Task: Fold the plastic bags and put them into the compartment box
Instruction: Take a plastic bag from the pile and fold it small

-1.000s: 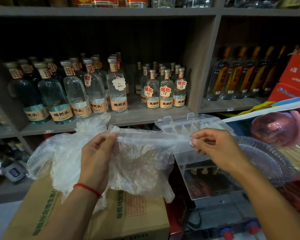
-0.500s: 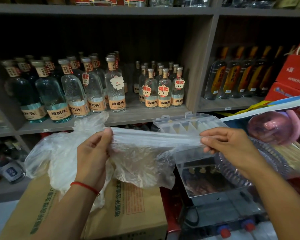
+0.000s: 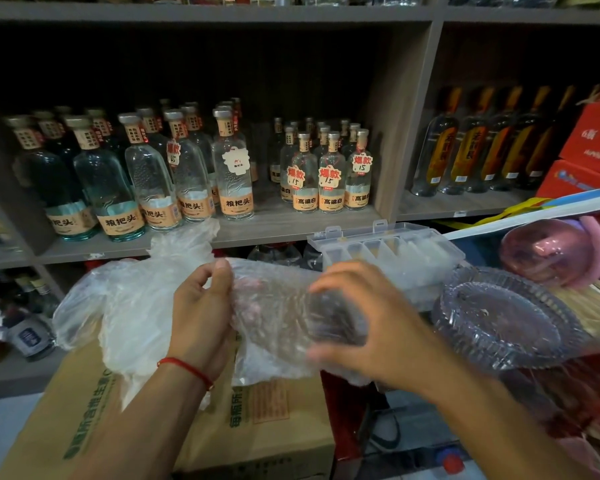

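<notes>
A clear plastic bag (image 3: 278, 306), crumpled and partly gathered into a loose roll, is held at the center of the frame in front of a liquor shelf (image 3: 291, 233). The left hand (image 3: 201, 317), a red string bracelet (image 3: 187, 370) on its wrist, grips the bag's left portion with thumb and fingers curled around the film, while the right hand (image 3: 368, 327) clasps the right end, fingers above and thumb below, closed on the plastic. At 9 o'clock from the held bag, a heap of more plastic bags (image 3: 118, 306) lies on a cardboard carton (image 3: 264, 431) printed with green characters, which fills the view at 6 o'clock beneath the hands. At 2 o'clock from the bag, just beyond the right hand, the clear compartment box (image 3: 388, 252) sits with its row of dividers visible and latch tabs along its far edge. At 3 o'clock, just beside the box, rests a ribbed glass dish (image 3: 506, 323), and beyond it at 2 o'clock a pink translucent globe-like object (image 3: 551, 251). Along the shelf at 12 o'clock stand rows of clear liquor bottles (image 3: 232, 174) with orange labels, several carrying red price tags marked 15; more bottles with gold labels (image 3: 478, 143) stand at 1 o'clock, next to red gift boxes (image 3: 593, 140) at the right edge.
</notes>
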Demonstrator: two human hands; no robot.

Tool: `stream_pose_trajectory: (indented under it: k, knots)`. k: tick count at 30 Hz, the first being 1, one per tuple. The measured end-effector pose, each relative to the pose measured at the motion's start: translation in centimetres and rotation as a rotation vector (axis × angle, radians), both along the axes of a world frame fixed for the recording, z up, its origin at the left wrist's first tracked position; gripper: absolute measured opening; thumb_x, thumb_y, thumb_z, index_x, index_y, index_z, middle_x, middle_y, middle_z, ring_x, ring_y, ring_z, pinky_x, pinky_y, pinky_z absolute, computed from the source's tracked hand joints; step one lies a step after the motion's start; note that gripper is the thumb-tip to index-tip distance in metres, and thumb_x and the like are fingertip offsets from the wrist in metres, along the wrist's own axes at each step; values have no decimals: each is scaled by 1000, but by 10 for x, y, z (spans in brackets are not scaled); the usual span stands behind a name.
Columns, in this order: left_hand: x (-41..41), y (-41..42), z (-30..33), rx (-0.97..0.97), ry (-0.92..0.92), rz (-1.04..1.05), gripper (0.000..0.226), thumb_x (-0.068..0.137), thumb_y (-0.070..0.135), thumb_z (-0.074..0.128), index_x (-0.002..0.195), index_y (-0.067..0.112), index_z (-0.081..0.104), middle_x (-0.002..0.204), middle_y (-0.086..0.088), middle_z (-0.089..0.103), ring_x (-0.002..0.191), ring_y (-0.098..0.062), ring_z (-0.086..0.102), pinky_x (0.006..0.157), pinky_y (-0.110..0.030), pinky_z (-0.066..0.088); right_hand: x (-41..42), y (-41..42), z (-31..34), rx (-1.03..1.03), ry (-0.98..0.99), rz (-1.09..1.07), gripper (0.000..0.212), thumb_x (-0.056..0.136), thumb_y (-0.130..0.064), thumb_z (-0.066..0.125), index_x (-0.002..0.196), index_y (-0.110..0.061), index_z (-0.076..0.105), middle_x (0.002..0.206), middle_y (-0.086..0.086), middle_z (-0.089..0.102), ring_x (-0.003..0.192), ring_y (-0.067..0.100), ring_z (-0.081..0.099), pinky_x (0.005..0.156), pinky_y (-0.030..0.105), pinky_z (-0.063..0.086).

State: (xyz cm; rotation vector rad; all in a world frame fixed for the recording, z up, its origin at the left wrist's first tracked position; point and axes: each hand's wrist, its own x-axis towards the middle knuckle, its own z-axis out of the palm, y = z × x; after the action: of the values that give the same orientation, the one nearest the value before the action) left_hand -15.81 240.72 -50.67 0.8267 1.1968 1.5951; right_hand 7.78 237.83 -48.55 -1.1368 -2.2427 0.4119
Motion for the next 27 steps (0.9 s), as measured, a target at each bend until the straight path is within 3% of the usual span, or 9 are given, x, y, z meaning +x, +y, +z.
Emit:
stream_pose_trajectory:
  k: [3,7,10,12,14,18,21,24,27]
  knots:
    - [1,-3,4,-56,-116,-62,31,109,24,50,121,-3,56,92,-20,77,72,-24,75,60,-34,63,-21,-1,-15,67,-192,91,79,70,-76,75,134,-47,39,145,-23,30,143,-2,19,119,24,10]
    - [-4,-3,6,-99,-167,-78,32,109,22,49,129,-3,55,103,-23,76,78,-25,75,64,-34,64,-20,11,-10,202,-113,-17,32,87,-42,79,115,-34,63,121,-20,59,127,5,48,119,46,26]
    - [-1,-12,10,-120,-46,-88,23,109,26,48,126,12,54,91,-13,79,75,-26,77,58,-31,62,-10,19,-5,158,33,-43,13,92,-23,78,104,-26,75,103,-25,65,107,-1,59,108,37,40]
    - [-3,-20,8,10,338,-8,17,108,30,45,124,32,50,101,-2,75,86,-27,75,64,-31,62,-2,23,-2,95,92,-69,12,93,-20,78,104,-24,77,99,-28,65,103,-4,61,100,22,43]
    - [-9,-29,13,350,870,71,36,97,26,47,127,45,46,120,16,58,111,-17,63,88,-31,55,5,25,2,59,103,-89,11,94,-20,76,104,-24,78,99,-25,68,103,-3,62,92,14,45]
    - [3,-37,15,773,1318,-149,49,94,34,60,140,18,57,141,4,57,137,-15,48,118,-42,32,10,24,5,37,46,-60,15,96,-24,74,110,-25,80,103,-12,74,102,2,64,90,24,51]
    - [15,-36,9,748,1287,-133,38,93,34,72,127,16,69,119,3,71,116,-15,64,104,-46,47,10,24,2,-23,28,-40,15,97,-27,73,111,-30,79,106,-12,72,102,1,65,92,26,53]
    - [13,-34,7,652,1079,-68,18,95,34,73,101,18,78,95,11,74,91,-4,67,80,-32,55,12,25,0,-93,77,-62,17,100,-33,68,114,-36,77,111,-16,72,109,-1,64,93,21,50]
    - [8,-32,2,450,873,-9,9,91,32,75,94,23,77,86,14,74,84,-8,70,75,-26,57,19,29,2,-219,259,-90,23,103,-36,61,122,-41,73,123,-24,70,119,-6,61,101,21,48]
